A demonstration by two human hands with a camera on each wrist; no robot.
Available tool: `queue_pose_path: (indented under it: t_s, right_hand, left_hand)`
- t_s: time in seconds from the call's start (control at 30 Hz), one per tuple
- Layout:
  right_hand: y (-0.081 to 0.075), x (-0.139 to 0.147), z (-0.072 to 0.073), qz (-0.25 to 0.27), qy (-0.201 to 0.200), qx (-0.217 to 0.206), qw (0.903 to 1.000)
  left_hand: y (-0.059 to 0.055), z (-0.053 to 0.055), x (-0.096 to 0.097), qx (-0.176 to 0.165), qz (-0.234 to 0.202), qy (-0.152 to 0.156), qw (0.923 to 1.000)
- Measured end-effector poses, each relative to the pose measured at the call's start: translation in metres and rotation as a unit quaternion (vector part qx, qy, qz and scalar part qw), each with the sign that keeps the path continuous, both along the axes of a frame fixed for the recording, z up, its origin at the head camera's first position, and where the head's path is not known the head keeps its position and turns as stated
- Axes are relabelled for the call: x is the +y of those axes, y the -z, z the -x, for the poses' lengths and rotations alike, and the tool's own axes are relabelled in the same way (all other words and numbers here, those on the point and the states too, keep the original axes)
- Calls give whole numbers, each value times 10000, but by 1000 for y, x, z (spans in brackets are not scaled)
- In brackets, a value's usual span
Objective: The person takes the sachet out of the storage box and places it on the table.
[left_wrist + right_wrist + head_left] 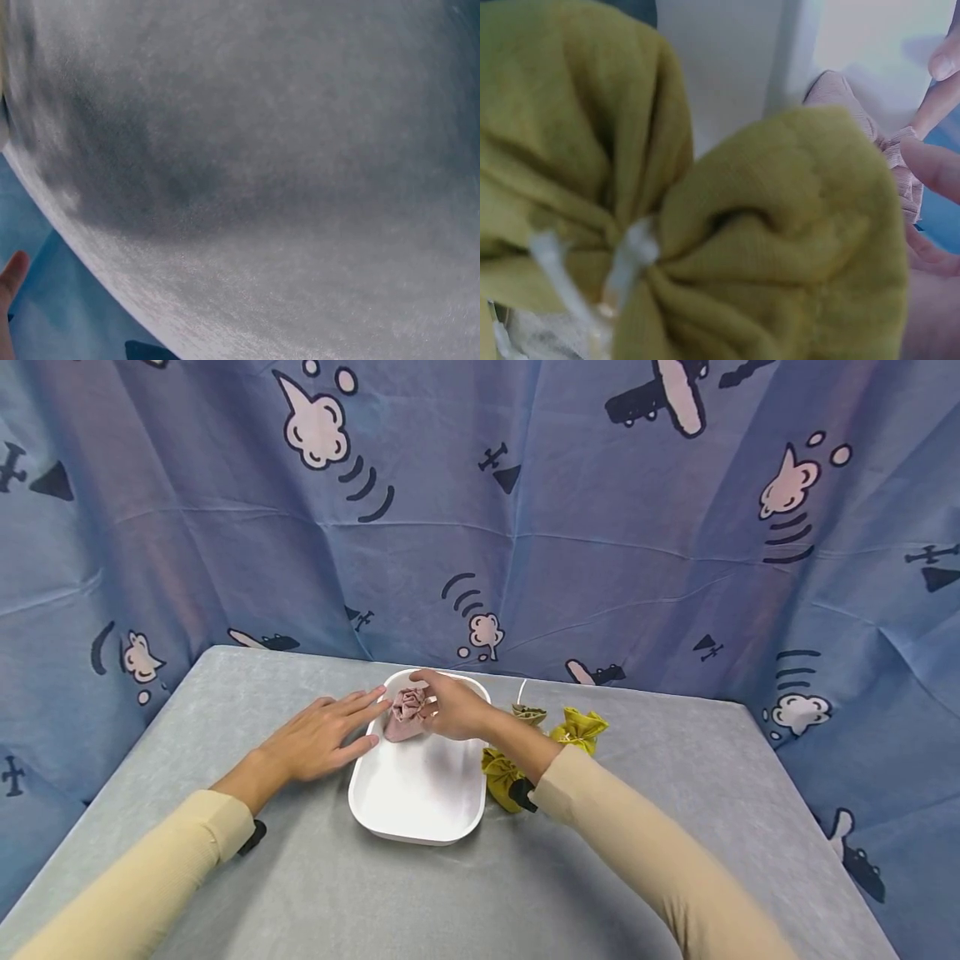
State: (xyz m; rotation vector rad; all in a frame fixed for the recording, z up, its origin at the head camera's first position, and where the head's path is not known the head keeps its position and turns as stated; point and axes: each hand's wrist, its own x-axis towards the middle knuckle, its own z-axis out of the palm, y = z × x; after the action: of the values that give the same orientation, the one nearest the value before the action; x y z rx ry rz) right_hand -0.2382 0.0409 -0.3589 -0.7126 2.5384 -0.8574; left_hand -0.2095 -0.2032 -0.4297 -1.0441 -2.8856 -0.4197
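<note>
A dusty-pink fabric pouch (405, 727) with a gathered top sits in the far left corner of a white tray (416, 793). My right hand (459, 708) reaches across the tray, thumb and fingers curved about the pouch's gathered top; the right wrist view shows fingertips on the pink cloth (847, 105). From the left, my left hand (318, 739) lies with its fingers straight over the tray's rim, fingertips beside the pouch. In the left wrist view only one fingertip (15, 270) shows.
Right of the tray, under my right forearm, stand a yellow-green drawstring pouch (498, 777), another yellow pouch (581, 727) and an olive pouch (529, 714). A grey cloth covers the table (315, 877). A blue patterned curtain (420, 568) hangs behind.
</note>
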Motion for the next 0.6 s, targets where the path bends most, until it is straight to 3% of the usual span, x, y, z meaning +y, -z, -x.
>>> queue_pose_path:
  t_s: [0.6]
  right_hand:
    - [13,-13,11,-164,239,611,9977]
  left_hand:
    - [1,1,-1,32,-39,33,10000]
